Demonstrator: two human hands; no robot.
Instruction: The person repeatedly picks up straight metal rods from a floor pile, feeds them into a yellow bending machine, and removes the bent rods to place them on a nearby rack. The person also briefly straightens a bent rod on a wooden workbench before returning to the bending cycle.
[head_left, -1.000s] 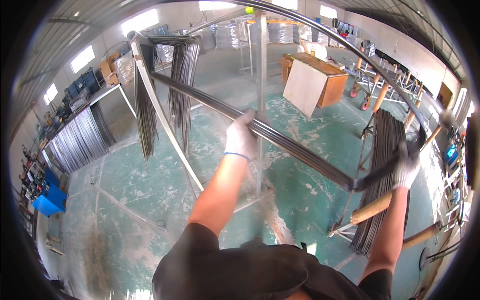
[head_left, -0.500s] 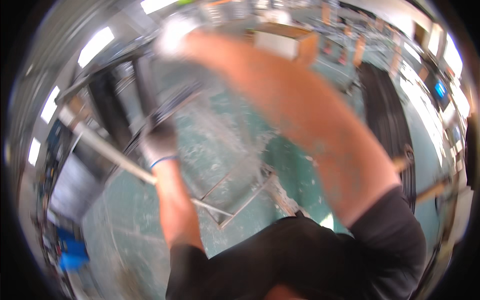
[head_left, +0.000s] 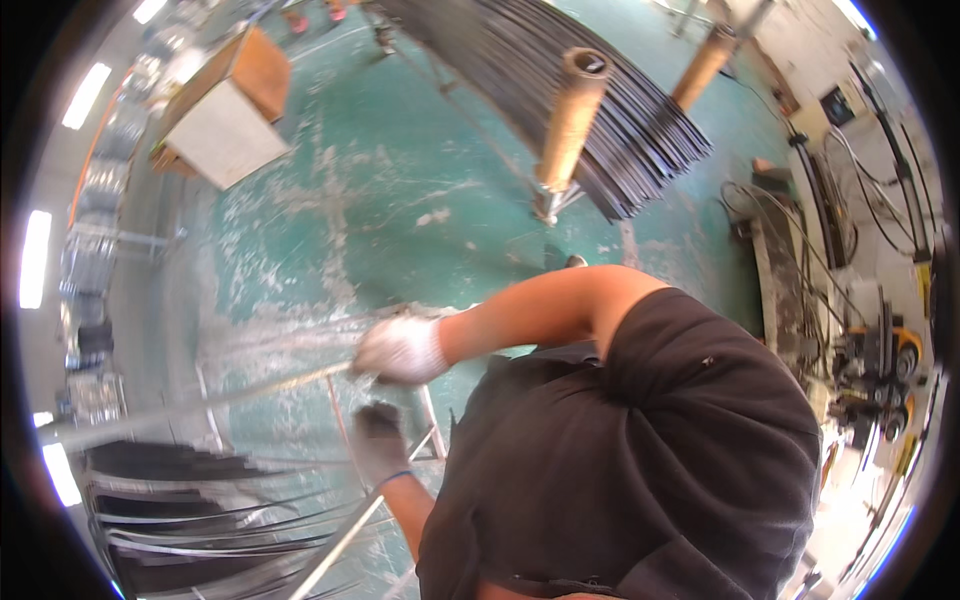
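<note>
My right hand [head_left: 402, 350], in a white knit glove, is in front of my chest with its fingers curled under. It overlaps the near end of a long pale rail [head_left: 270, 384] that runs off to the left; what lies inside the fingers is hidden. Just below it, my left hand [head_left: 380, 440] wears a grey glove with dark fingers and a blue band at the wrist. Motion smears its fingers, and nothing can be made out in them. A second pale bar [head_left: 338, 552] passes beside my left wrist. Thin legs of a metal frame [head_left: 432, 420] show beside both hands.
Long dark strips [head_left: 180, 510] lie across a rack at lower left. Another large bundle of dark strips [head_left: 520, 75] rests at the top, with upright brown tubes [head_left: 572, 125] beside it. A box-like cabinet [head_left: 226, 135] stands at upper left. Hoses and equipment [head_left: 880, 350] line the right wall.
My view has swung to the right. My right arm, reaching far out before, is now bent with the hand back near my chest. The dark strip at my left hand no longer shows there.
</note>
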